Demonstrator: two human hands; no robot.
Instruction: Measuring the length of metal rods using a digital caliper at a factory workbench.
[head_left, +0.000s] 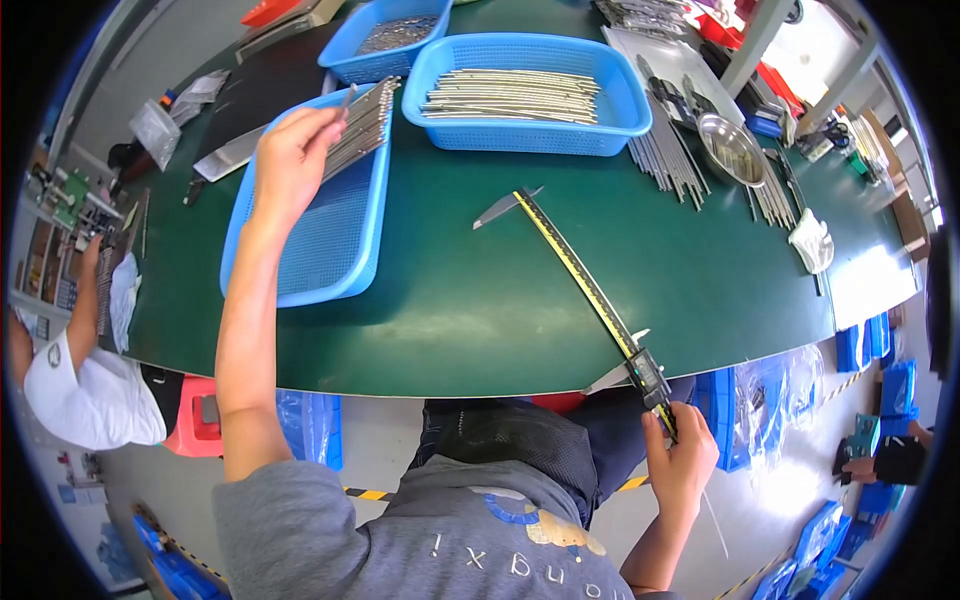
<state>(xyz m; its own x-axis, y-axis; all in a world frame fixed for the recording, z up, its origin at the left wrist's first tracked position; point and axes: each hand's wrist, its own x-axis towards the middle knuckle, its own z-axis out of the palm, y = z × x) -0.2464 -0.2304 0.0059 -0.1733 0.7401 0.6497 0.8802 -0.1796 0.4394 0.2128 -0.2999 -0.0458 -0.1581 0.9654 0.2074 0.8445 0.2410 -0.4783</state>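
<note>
My left hand [292, 155] reaches over the left blue basket [330, 250] and pinches a thin metal rod [347, 98] at the pile of rods [365, 125] in its far end. My right hand [683, 458] is down at the table's near edge, closed around the end of a long digital caliper [585, 285]. The caliper lies diagonally across the green table [480, 300], its jaws [505, 205] open toward the middle. A second blue basket [525, 92] with a neat layer of long metal rods stands beyond the caliper.
A third blue basket [385, 38] sits at the back. Loose rods [665, 160], a round metal dish [732, 148] and a white cloth [812, 242] lie at right. Another person in a white shirt [90, 390] works at left; blue bins [870, 340] are on the floor.
</note>
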